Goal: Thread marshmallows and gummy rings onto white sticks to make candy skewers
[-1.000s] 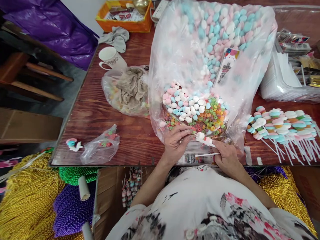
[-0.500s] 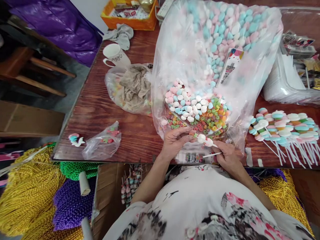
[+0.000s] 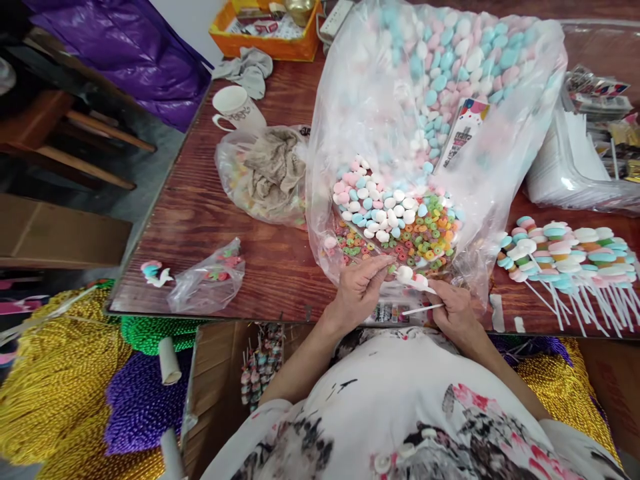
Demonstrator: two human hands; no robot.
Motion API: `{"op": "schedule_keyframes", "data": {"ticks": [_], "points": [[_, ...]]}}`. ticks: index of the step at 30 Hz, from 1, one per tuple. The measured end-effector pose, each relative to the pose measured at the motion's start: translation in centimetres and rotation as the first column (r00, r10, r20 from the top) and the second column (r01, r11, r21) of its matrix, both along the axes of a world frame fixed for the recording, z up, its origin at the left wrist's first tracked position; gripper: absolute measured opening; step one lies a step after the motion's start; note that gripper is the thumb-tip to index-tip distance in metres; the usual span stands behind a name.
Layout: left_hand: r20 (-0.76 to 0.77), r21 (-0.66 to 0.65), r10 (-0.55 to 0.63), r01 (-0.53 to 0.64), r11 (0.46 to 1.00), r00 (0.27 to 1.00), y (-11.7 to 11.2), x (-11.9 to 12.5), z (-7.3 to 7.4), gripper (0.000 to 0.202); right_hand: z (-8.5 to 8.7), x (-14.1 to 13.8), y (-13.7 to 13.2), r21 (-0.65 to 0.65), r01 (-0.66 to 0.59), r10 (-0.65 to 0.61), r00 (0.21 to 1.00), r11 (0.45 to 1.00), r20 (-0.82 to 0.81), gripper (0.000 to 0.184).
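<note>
My right hand (image 3: pixel 455 308) is closed on a thin white stick strung with a white disc (image 3: pixel 405 274) and a pink one (image 3: pixel 419 281). Below, a second white stick (image 3: pixel 423 309) juts left from the same hand. My left hand (image 3: pixel 361 292) is pinched at the left end of the strung discs, with a small green ring-shaped piece (image 3: pixel 391 269) at its fingertips, partly covered. Just beyond both hands lie loose pastel discs (image 3: pixel 383 210) and small coloured rings (image 3: pixel 433 230) at the mouth of a large clear plastic bag (image 3: pixel 325 143).
Finished-looking disc sticks (image 3: pixel 565 257) lie in a row at right, below a clear plastic box (image 3: pixel 555 183). Leftward are a small bag (image 3: pixel 207 280), a bag under a brown cloth (image 3: pixel 273 167), a white mug (image 3: pixel 240 110) and an orange box (image 3: pixel 265 47). Bead strands (image 3: pixel 50 373) hang below.
My left hand has shifted slightly right, with its fingers closer to the strung discs. An orange piece seen at its fingertips is now hidden. My right hand keeps its hold on the stick.
</note>
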State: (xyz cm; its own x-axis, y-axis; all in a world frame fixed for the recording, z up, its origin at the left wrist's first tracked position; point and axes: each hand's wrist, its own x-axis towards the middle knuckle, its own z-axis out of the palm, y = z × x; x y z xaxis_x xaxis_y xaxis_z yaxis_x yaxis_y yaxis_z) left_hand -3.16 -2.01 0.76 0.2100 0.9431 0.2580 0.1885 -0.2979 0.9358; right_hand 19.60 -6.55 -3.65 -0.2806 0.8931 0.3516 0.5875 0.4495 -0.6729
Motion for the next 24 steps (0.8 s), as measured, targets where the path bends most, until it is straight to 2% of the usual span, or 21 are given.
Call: {"op": "schedule_keyframes", "data": {"ticks": [3, 6, 8, 10, 12, 14, 16, 18, 24], "points": [[-0.133, 0.09, -0.021, 0.033, 0.995, 0.991, -0.2, -0.2, 0.3, 0.032, -0.1, 0.0, -0.1, -0.034, 0.029, -0.028, 0.999, 0.999, 0.041, 0.042], [-0.156, 0.075, -0.005, 0.017, 0.997, 0.988, -0.3, -0.2, 0.3, 0.031, -0.1, 0.0, -0.2, -0.048, 0.043, -0.04, 0.997, 0.998, 0.068, 0.04], [-0.075, -0.024, 0.0, -0.002, 1.0, 0.997, -0.4, -0.1, 0.2, 0.031, 0.0, -0.1, -0.3, -0.049, 0.048, -0.045, 0.997, 0.998, 0.059, 0.038], [0.085, -0.191, 0.02, -0.004, 0.982, 0.996, -0.3, 0.0, 0.1, 0.033, 0.3, -0.3, -0.4, -0.063, 0.047, -0.047, 0.999, 0.997, 0.014, 0.036], [0.253, -0.356, 0.081, 0.014, 0.934, 0.964, -0.2, 0.2, 0.0, 0.039, 0.7, -0.7, -0.5, -0.11, 0.035, -0.041, 0.998, 0.993, -0.056, 0.034], [0.378, -0.461, 0.152, 0.043, 0.886, 0.913, 0.1, 0.4, 0.0, 0.049, 1.1, -1.1, -0.6, -0.168, 0.016, -0.036, 0.993, 0.986, -0.114, 0.032], [0.456, -0.499, 0.197, 0.066, 0.864, 0.868, 0.3, 0.5, 0.1, 0.059, 1.3, -1.4, -0.7, -0.19, -0.01, -0.016, 0.991, 0.982, -0.131, 0.031], [0.491, -0.5, 0.195, 0.091, 0.861, 0.849, 0.5, 0.5, 0.0, 0.06, 1.3, -1.5, -0.8, -0.174, -0.039, 0.019, 0.993, 0.984, -0.114, 0.031], [0.463, -0.519, 0.089, 0.189, 0.833, 0.882, 0.8, -0.1, -0.5, 0.025, 0.7, -1.2, -0.8, 0.026, -0.04, 0.043, 0.995, 0.999, -0.091, 0.033]]}}
